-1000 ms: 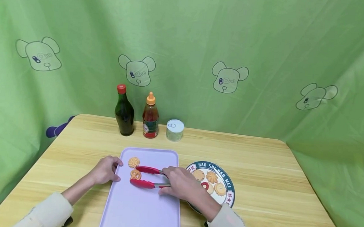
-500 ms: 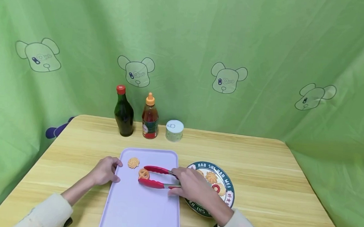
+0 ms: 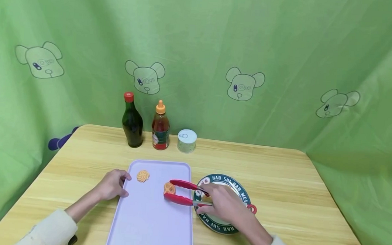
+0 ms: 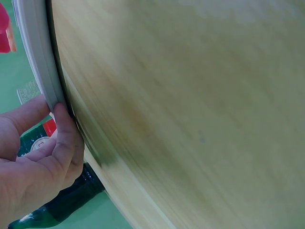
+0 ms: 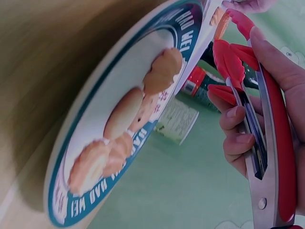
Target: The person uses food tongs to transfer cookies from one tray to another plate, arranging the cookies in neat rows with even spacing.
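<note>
My left hand (image 3: 111, 184) pinches the left rim of a pale purple rectangular tray (image 3: 154, 224); the left wrist view shows thumb and fingertips on that rim. My right hand (image 3: 223, 202) grips red-tipped metal tongs (image 3: 182, 200), reaching leftward over the tray's right side. A pretzel-shaped cookie (image 3: 169, 188) sits between the tong tips. Near the tray's far left corner lies a swirl cookie (image 3: 143, 176). Right of the tray, partly covered by my right hand, is a round plate (image 3: 215, 227) with a green rim. Several cookies (image 5: 124, 112) rest on it in the right wrist view.
Along the table's back edge stand a dark green bottle (image 3: 133, 124) with a red cap, a sauce bottle (image 3: 160, 131) with an orange nozzle, and a short can (image 3: 186, 141). Behind the wooden table (image 3: 291, 201) hangs a green curtain (image 3: 200, 37).
My right hand and the tongs have moved right, and the pretzel-shaped cookie has come along, away from the swirl cookie. My left hand stays at the tray's rim.
</note>
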A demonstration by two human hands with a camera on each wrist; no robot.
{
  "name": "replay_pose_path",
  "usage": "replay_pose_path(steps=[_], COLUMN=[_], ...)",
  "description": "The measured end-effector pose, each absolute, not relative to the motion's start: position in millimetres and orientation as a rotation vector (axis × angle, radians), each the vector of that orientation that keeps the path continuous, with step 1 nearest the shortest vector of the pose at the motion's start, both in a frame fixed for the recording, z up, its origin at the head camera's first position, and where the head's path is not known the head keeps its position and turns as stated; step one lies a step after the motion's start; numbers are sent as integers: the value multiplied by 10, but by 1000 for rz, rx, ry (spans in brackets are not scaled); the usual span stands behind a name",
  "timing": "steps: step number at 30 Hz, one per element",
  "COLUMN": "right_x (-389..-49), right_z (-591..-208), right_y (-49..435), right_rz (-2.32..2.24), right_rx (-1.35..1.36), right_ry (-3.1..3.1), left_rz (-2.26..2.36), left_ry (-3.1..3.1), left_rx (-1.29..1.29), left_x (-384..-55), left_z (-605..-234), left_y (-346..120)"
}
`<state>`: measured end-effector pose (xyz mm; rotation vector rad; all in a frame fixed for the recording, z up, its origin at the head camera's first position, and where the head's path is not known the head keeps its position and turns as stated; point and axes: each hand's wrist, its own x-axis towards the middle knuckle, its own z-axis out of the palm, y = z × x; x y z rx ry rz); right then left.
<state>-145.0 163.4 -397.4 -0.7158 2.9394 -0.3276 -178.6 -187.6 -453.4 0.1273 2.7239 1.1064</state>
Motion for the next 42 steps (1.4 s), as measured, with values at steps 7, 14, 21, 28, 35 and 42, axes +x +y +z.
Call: replay_pose_path(steps=[7,14,21,28,35,42], right_x=[-1367,-1260,-1149,-1057,-958,-897], right_z=[-3920,-3900,-3901,-3890,-3911,-3925], right_y=[1837,2057,2251,2458,2623,2794], right_rz=[-346,-336,-360,-371,-390,-330], right_rx=[-667,-585,-560,-513,-388,-390], right_ry=[2979,2991,3017,3011,2926,2907], left_rz=[1110,1108,1104,1106,1114,1102], left_ry=[2721,2727,2736,2735,2729,2734], left_rx=[119,148,145,147,156,156], left_x=[-1783,-1785,-1785,-1783,-1788,-1786], left_z=[-4541,-4532,-4534,-4526,-4532,-4532], left_y=[-1876,-1883,-1891,-1892,-1883,-1888])
